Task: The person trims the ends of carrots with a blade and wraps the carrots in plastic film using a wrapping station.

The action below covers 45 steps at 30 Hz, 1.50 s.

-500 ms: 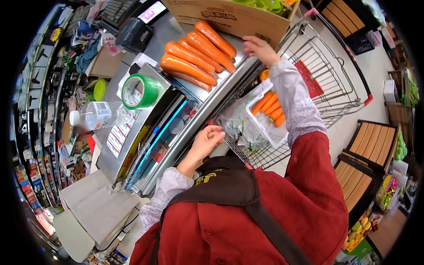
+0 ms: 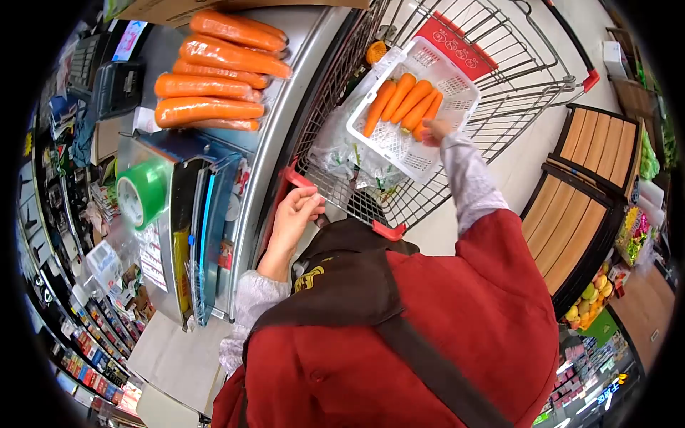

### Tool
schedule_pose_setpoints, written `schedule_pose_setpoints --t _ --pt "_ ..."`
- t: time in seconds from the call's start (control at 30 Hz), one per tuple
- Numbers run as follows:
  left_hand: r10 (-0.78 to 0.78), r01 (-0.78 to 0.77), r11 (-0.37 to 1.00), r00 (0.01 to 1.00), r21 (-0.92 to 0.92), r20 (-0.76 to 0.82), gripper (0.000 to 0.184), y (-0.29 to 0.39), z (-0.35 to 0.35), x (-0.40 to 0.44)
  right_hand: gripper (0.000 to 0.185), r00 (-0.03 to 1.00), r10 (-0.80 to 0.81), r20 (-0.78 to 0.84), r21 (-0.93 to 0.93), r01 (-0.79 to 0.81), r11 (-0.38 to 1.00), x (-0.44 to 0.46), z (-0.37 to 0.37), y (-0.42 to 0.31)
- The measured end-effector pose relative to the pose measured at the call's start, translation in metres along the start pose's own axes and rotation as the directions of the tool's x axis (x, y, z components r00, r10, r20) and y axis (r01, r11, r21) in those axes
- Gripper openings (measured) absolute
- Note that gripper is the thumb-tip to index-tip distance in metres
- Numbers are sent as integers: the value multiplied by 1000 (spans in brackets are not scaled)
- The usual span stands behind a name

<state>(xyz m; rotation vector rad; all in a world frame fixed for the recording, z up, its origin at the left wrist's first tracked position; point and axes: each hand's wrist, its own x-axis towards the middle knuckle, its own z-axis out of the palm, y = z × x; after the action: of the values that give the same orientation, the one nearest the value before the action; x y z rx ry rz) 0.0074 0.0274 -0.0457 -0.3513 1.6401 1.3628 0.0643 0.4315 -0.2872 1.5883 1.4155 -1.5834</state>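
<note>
In the cart, a white plastic basket (image 2: 457, 95) holds several loose orange carrots (image 2: 408, 104). My right hand (image 2: 435, 133) reaches into it at the rightmost carrot; its fingers are blurred, so I cannot tell whether they grip. My left hand (image 2: 296, 216) hovers by the cart's red corner piece, its thumb and fingers curled together with nothing visible in them. On the metal counter (image 2: 285, 107) at left lie several carrots wrapped in clear film (image 2: 210, 96), out of reach of both hands.
The wire shopping cart (image 2: 499, 135) stands against the counter's edge, with clear plastic bags (image 2: 339, 146) beside the basket. Green tape (image 2: 141, 194) and a plastic bottle (image 2: 103, 264) are at the left. A cardboard box (image 2: 171, 10) sits at the top; slatted wooden stands (image 2: 567, 232) are at right.
My right hand has moved from beside the cardboard box on the counter down into the white basket at the carrots. The view has turned towards the cart. My left hand stays near the cart's corner.
</note>
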Motion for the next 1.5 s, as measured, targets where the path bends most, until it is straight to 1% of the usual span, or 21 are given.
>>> schedule_pose_setpoints --t 0.03,0.13,0.2,0.27,0.33,0.37,0.47,0.5,0.57,0.6,0.77,0.87,0.9,1.07,1.13,1.2,1.27,1.33,1.4,1.47,1.5 --pt "-18 18 1000 1000 -10 -8 35 -1 0 1 38 997 31 -75 35 -28 999 1 21 5" --pt "-62 62 998 998 -6 -13 33 -11 3 7 40 994 78 -71 37 -75 996 34 55 15" --pt "-127 126 992 991 -29 -30 31 -25 2 11 39 998 60 21 80 -61 995 54 84 20" --pt "-166 165 986 985 -23 -39 29 -27 2 14 42 999 10 47 -26 -9 1000 51 117 3" --pt "-192 191 981 981 -32 -31 30 -36 3 18 45 981 -193 -37 -423 159 892 75 144 1" --pt "-197 195 980 979 -47 -52 32 -38 5 19 45 981 -192 -34 -417 161 894 77 156 -2" --pt "-230 228 972 972 -50 -55 32 -44 6 20 48 985 -76 -155 -350 17 936 24 174 -38" --pt "-235 233 972 970 -44 -58 32 -45 4 20 48 984 -70 -166 -447 -11 895 22 178 -40" --pt "-246 242 969 967 -56 -65 33 -49 2 19 51 925 -30 -380 -368 -122 922 74 199 -8" --pt "-249 246 968 966 -53 -62 33 -50 1 19 51 927 -62 -369 -411 -103 906 68 196 -10" --pt "-215 213 976 975 -47 -46 33 -48 0 17 47 927 -335 -168 -490 217 845 20 164 -22" --pt "-171 171 985 985 -35 -2 33 -42 3 17 51 894 -444 -52 -249 419 873 23 126 -14" --pt "-160 159 987 987 29 27 30 -41 3 17 49 934 -358 -3 26 358 933 28 114 -5" --pt "-108 109 994 985 -1 131 33 -29 8 17 38 803 -583 122 233 547 804 -130 77 17" --pt "-74 86 994 983 -66 167 38 -18 14 12 40 737 -585 339 282 514 810 -204 83 29" --pt "-32 50 994 982 -97 187 41 -13 26 8 40 619 -615 488 137 642 754 -258 95 47" --pt "210 -115 928 947 -355 243 45 -12 26 7 38 508 -591 626 189 637 747 -313 119 55" --pt "84 5 884 982 -468 170 34 -9 20 -5 37 487 -484 727 85 635 768 -330 136 67" --pt "158 -101 886 983 -453 90 32 -6 9 -19 32 499 -566 656 191 616 764 -344 143 78" --pt "268 -214 893 960 -396 85 31 4 -4 -33 35 656 -353 667 48 435 899 -339 146 105" --pt "352 -305 889 933 -342 81 32 7 -6 -40 42 663 -258 702 -175 513 840 -341 148 115"
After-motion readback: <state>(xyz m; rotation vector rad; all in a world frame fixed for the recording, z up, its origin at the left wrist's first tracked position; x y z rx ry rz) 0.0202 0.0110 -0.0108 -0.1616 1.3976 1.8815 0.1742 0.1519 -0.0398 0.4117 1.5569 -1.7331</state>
